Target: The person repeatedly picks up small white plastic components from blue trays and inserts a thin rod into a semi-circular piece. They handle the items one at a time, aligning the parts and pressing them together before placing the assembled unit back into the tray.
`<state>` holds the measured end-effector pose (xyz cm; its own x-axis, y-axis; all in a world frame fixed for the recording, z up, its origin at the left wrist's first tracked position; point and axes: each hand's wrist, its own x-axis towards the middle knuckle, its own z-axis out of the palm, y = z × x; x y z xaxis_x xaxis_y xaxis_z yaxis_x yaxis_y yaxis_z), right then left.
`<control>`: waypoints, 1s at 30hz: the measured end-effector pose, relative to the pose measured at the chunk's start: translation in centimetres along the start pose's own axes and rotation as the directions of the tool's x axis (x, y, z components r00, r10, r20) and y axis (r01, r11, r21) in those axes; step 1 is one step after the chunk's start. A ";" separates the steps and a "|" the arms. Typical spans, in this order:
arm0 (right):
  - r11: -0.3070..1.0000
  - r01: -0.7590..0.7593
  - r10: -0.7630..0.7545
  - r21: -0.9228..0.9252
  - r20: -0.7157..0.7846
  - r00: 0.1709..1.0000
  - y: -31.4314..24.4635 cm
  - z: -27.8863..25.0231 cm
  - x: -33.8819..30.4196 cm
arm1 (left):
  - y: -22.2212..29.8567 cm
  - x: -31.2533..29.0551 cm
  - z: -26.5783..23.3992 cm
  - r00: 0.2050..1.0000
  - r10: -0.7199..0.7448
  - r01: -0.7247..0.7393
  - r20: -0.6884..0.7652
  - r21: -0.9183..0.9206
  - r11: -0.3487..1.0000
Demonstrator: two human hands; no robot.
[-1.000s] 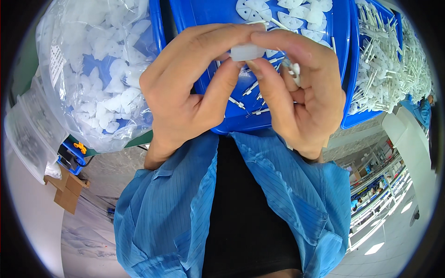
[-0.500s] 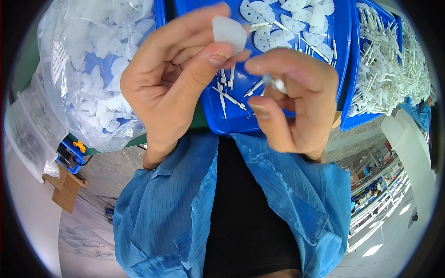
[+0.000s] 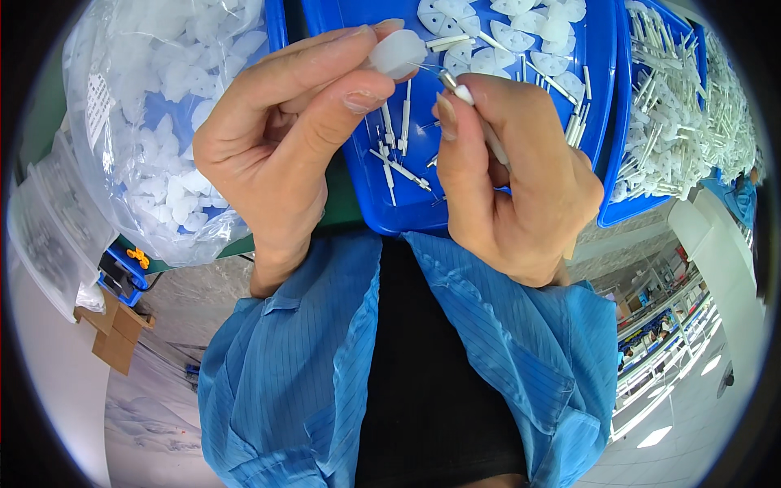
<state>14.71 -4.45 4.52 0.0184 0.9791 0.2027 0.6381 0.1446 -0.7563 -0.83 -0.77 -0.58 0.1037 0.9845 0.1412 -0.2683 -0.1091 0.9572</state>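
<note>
My left hand (image 3: 285,130) pinches a translucent white curved plastic piece (image 3: 397,54) between thumb and fingers. Close to its right, my right hand (image 3: 517,171) is closed on a thin white rod with a metal end (image 3: 450,79). Fine wire-like prongs reach from the metal end to the edge of the plastic piece; whether they enter it I cannot tell. Beneath both hands lies a blue tray (image 3: 382,213). In it are several white rods with metal ends (image 3: 404,175) and, farther back, white fan-shaped plastic pieces with small holes (image 3: 511,38).
At the left stands a clear plastic bag (image 3: 106,203) full of white plastic pieces. To the right, another blue tray (image 3: 612,213) holds a heap of rods joined to white pieces (image 3: 659,134). A cardboard box (image 3: 118,337) sits low at the left.
My right hand has turned and brought the rod's metal end up to the plastic piece. My left hand has shifted slightly left, still pinching the piece.
</note>
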 end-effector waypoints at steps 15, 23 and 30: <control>0.987 0.137 -0.141 -0.086 -0.033 0.990 0.1 0.6 0.1 | -0.8 -0.5 0.1 0.981 0.007 -0.005 -0.193 0.009 1.000; 0.993 0.114 -0.114 -0.020 -0.045 0.992 0.1 0.5 0.3 | 1.1 0.5 0.5 0.996 -0.090 0.081 -0.024 -0.244 0.966; 0.995 0.097 -0.097 0.001 0.001 0.995 -0.1 0.8 0.2 | -1.1 -0.4 -0.2 0.990 -0.001 -0.016 -0.138 -0.120 0.993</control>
<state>14.04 -4.20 4.15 -0.0441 0.9606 0.2742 0.6359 0.2387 -0.7339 -0.79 -1.03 -1.71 -0.0290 0.9941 0.1044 -0.3832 -0.1075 0.9174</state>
